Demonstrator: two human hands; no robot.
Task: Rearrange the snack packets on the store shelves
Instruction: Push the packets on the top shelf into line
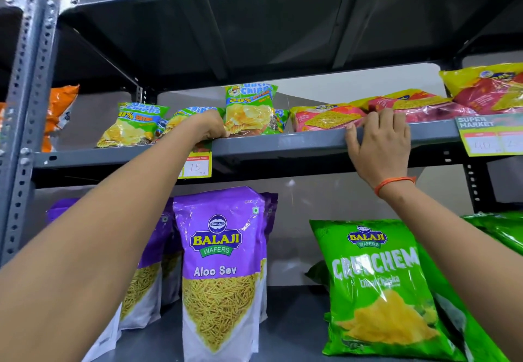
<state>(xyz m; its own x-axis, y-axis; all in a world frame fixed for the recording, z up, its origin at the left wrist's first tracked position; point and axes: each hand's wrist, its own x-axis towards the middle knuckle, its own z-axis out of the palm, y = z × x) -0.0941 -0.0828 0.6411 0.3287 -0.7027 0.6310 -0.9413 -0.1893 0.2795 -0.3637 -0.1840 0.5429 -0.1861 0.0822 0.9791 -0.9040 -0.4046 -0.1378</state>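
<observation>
On the upper shelf (283, 142) stand several green Uncle Chipps packets. One upright packet (250, 108) stands in the middle, and another (133, 122) leans at the left. My left hand (210, 125) is closed on the lower edge of a green packet (184, 117) lying between them. My right hand (379, 141) rests over the shelf's front lip, fingertips touching a flat pink and yellow sev packet (325, 118).
More pink and yellow packets (418, 104) lie stacked at the right. Purple Aloo Sev pouches (220, 271) and green Crunchem bags (376, 285) stand on the lower shelf. An orange bag (59, 112) sits far left, beyond the perforated steel upright (25, 107). Price tags (196, 165) hang from the lip.
</observation>
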